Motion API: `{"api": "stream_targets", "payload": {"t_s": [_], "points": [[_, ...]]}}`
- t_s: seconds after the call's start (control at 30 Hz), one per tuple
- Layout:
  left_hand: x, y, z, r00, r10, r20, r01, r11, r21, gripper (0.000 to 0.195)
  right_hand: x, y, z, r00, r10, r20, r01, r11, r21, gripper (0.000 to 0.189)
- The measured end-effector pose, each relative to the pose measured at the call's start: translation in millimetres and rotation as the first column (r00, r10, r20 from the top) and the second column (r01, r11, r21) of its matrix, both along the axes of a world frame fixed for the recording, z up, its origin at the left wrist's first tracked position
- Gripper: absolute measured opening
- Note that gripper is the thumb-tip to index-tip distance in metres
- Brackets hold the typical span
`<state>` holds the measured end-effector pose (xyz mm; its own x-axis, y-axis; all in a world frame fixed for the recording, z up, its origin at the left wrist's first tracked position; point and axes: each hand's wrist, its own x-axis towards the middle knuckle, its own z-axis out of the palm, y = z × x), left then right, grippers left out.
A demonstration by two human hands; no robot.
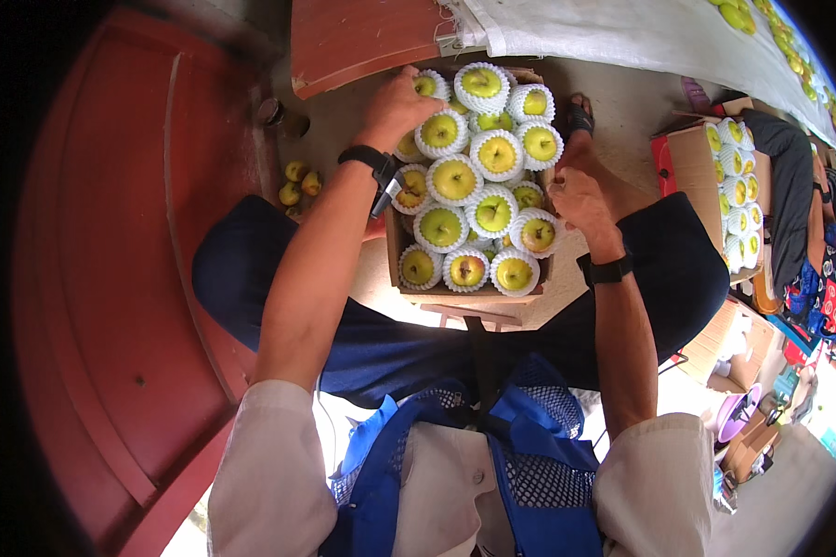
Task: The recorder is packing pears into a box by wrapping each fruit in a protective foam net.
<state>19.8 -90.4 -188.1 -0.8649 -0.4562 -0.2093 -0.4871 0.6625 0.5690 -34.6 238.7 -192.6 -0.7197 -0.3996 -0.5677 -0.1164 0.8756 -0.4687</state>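
An open cardboard box [395,268] stands between my knees, heaped with yellow-green apples [454,178] in white foam nets. At its far left corner my left hand [398,104] has its thumb and fingers around a netted apple [425,85]. My right hand [579,198] is beside the box's right side with its fingers curled. Whether it grips the box edge or holds something small cannot be made out. One apple [467,270] in the near row has a brown patch around its stem.
Several bare fruits [294,186] and a jar [270,112] sit on the floor at left, by a red wooden panel [111,278]. Another box [690,167] of netted apples stands at right near a person's dark-clad leg [780,202]. A white sheet [599,35] spans the far side.
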Motion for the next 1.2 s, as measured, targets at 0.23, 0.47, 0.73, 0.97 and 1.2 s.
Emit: {"api": "stream_targets", "payload": {"t_s": [0.23, 0.47, 0.73, 0.97, 1.2], "points": [[0, -4, -4, 0.998, -0.050, -0.046, 0.053, 0.997, 0.063, 0.094, -2, 3, -5, 1.000, -0.006, -0.028, 0.006, 1.000, 0.011, 0.034], [7, 4, 4, 0.997, -0.076, 0.008, 0.076, 0.997, -0.009, 0.096, -19, -2, 10, 0.881, -0.066, -0.469, 0.104, 0.993, 0.055, 0.031], [-7, 38, -9, 0.950, 0.163, -0.265, -0.164, 0.986, 0.019, 0.082, -59, -66, -2, 0.834, -0.112, -0.540, -0.127, 0.914, -0.385, 0.049], [7, 59, -29, 0.945, 0.037, -0.326, -0.143, 0.940, -0.310, 0.061, -50, -117, -26, 0.819, 0.008, -0.574, -0.168, 0.960, -0.226, 0.062], [17, 63, -24, 0.939, 0.040, -0.343, -0.129, 0.962, -0.242, 0.057, -38, -112, -36, 0.789, -0.039, -0.614, -0.197, 0.930, -0.312, 0.064]]}}
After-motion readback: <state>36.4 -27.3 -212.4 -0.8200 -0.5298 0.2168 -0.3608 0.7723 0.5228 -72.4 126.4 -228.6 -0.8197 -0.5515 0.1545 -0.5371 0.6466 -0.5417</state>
